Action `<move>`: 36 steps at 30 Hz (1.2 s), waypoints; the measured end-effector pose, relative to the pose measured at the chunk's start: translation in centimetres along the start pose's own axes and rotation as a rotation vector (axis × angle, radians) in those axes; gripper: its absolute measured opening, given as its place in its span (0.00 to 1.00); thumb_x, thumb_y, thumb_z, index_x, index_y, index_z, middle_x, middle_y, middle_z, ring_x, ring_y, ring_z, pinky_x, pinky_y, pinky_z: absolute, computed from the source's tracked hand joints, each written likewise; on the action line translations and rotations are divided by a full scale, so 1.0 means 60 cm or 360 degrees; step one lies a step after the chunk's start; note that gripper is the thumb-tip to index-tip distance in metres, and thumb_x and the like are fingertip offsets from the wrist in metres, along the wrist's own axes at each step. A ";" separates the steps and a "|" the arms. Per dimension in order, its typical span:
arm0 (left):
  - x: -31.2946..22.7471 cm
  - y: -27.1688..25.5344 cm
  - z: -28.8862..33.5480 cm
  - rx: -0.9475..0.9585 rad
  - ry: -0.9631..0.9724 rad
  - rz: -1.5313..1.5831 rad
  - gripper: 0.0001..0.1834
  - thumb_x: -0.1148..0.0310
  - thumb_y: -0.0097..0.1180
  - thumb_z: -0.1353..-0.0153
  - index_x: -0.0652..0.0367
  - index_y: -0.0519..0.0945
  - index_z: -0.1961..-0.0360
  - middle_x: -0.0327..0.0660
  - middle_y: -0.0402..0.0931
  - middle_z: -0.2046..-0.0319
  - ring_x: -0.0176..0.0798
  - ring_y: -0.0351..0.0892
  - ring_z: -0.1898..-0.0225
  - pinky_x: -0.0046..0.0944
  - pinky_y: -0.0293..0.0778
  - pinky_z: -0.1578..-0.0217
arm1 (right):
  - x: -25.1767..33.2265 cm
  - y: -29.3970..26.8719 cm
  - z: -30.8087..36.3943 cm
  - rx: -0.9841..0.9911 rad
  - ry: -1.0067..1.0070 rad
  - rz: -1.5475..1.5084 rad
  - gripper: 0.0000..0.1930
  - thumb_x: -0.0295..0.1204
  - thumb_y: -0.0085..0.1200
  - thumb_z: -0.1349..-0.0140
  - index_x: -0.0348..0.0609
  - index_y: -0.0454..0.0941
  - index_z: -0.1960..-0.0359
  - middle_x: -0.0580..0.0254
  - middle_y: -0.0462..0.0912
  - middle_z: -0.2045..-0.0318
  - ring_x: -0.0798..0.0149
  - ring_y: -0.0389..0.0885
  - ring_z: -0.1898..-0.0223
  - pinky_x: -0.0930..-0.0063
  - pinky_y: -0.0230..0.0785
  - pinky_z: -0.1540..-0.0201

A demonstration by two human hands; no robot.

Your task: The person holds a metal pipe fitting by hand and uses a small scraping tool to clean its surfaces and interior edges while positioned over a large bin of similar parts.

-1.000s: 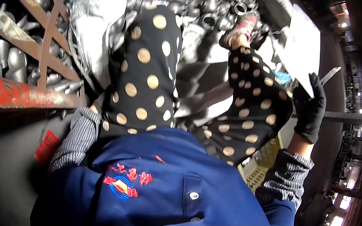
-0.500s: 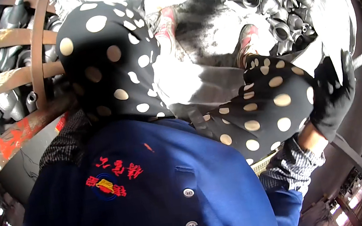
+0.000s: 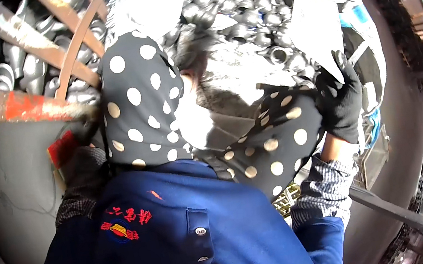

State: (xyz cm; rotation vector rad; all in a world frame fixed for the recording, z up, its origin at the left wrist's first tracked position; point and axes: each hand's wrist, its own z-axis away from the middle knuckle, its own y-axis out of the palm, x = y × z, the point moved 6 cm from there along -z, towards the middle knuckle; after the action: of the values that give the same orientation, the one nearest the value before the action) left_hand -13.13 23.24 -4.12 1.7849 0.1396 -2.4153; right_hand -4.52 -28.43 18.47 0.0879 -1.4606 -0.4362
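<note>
My right hand (image 3: 341,97), in a black glove, is raised beside my right knee. Its fingers close on the lower tip of a white sheet-like flap (image 3: 317,32) at the side of a large sack (image 3: 367,30). Inside that sack lie many dark grey metal castings (image 3: 254,14), rounded with open necks. My left hand (image 3: 88,130), in shadow and darkly gloved, is low beside my left thigh, close to a red-painted metal bar (image 3: 8,106). A red and yellow object (image 3: 63,147) shows next to its wrist. The left fingers are mostly hidden.
Brown metal straps (image 3: 64,39) form a crate at the upper left, with more grey castings (image 3: 30,72) inside. A dark metal bar (image 3: 401,212) crosses at the lower right. My dotted trousers (image 3: 274,144) cover both spread legs. A thin wire (image 3: 1,182) trails over the grey floor.
The whole view has swung, so the crate and sack sit differently. My right hand appears further left, still with the white flap. More of my left hand and the red object shows.
</note>
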 end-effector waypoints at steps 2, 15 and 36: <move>-0.045 0.026 -0.055 0.0081 0.0190 -0.0110 0.18 0.62 0.42 0.31 0.65 0.75 0.51 0.38 0.76 0.58 0.31 0.74 0.58 0.33 0.70 0.52 | 0.014 -0.047 0.012 -0.0154 -0.0036 -0.0056 0.08 0.30 0.48 0.34 0.40 0.75 0.61 0.71 0.67 0.81 0.77 0.59 0.84 0.86 0.51 0.82; -0.326 0.502 -0.318 0.0914 0.0121 0.0091 0.12 0.63 0.52 0.33 0.62 0.76 0.60 0.32 0.73 0.73 0.22 0.70 0.75 0.21 0.68 0.74 | -0.239 -0.327 0.002 -0.0632 0.0965 -0.0762 0.20 0.33 0.52 0.38 0.35 0.70 0.48 0.50 0.80 0.58 0.58 0.80 0.57 0.65 0.77 0.60; -0.076 0.949 -0.332 0.1913 -0.0309 -0.0769 0.14 0.59 0.57 0.37 0.60 0.79 0.65 0.30 0.74 0.76 0.21 0.68 0.76 0.22 0.63 0.75 | -0.234 -0.685 0.052 -0.1366 0.0553 0.0438 0.12 0.37 0.61 0.45 0.40 0.78 0.70 0.76 0.64 0.82 0.75 0.60 0.81 0.78 0.56 0.77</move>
State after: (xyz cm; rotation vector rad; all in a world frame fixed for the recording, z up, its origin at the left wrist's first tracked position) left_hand 16.28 -29.65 -5.32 1.9456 -1.3022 -3.3450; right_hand -17.75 -60.79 -7.46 -0.6825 -0.8361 -0.7434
